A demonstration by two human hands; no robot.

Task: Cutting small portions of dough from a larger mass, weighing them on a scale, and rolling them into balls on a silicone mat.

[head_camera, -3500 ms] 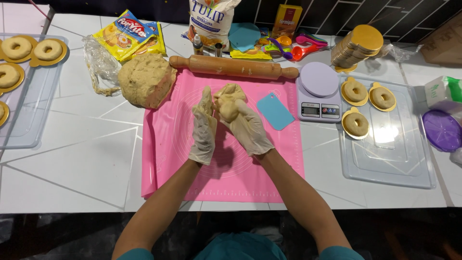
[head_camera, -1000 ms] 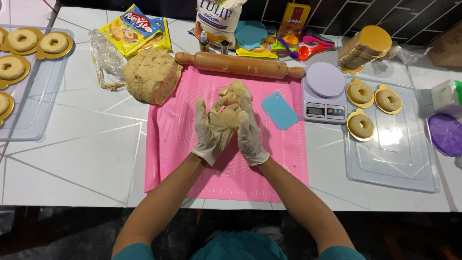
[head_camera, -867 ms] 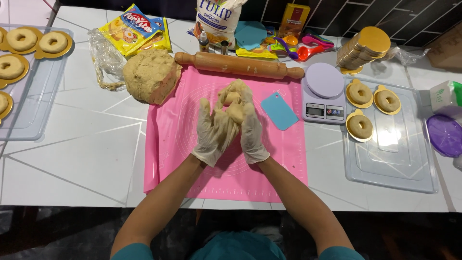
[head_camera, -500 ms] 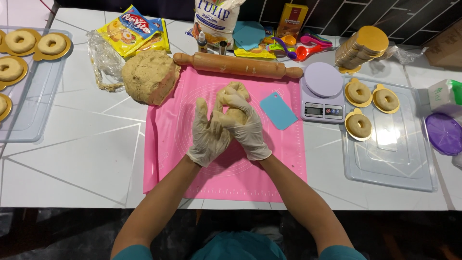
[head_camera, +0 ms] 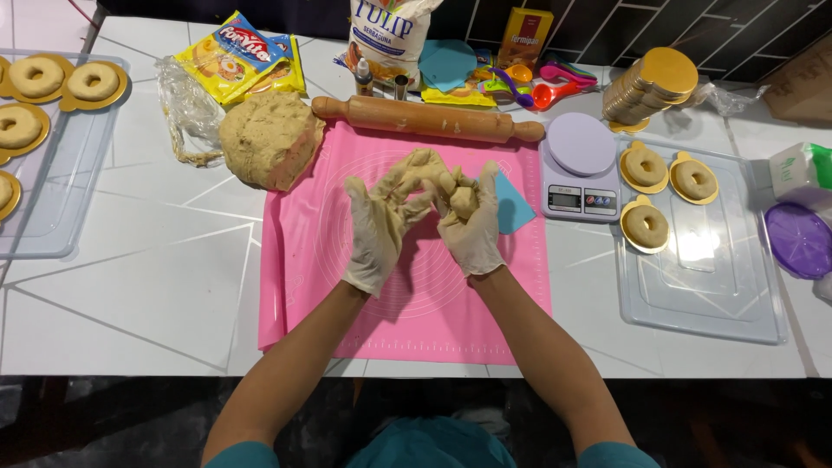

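Both my hands wear thin white gloves and work one small lump of tan dough [head_camera: 431,173] above a pink silicone mat [head_camera: 407,312]. My left hand [head_camera: 377,227] pinches the lump from the left with fingers curled. On the lump's right side my right hand [head_camera: 472,224] is closed around it. A large ball of the same dough [head_camera: 269,139] rests on the mat's far left corner. Partly hidden behind my right hand lies a blue scraper [head_camera: 514,208].
A wooden rolling pin [head_camera: 425,119] lies along the mat's far edge. A lilac kitchen scale [head_camera: 579,166] stands right of the mat. The clear tray [head_camera: 719,286] on the right holds three dough rings on gold discs. Another tray [head_camera: 52,217] with rings is at the left.
My hands have kept kneading the small lump over the mat, shifting grip and turning it. The lump now sits stretched between both hands. Nothing else on the table moved.
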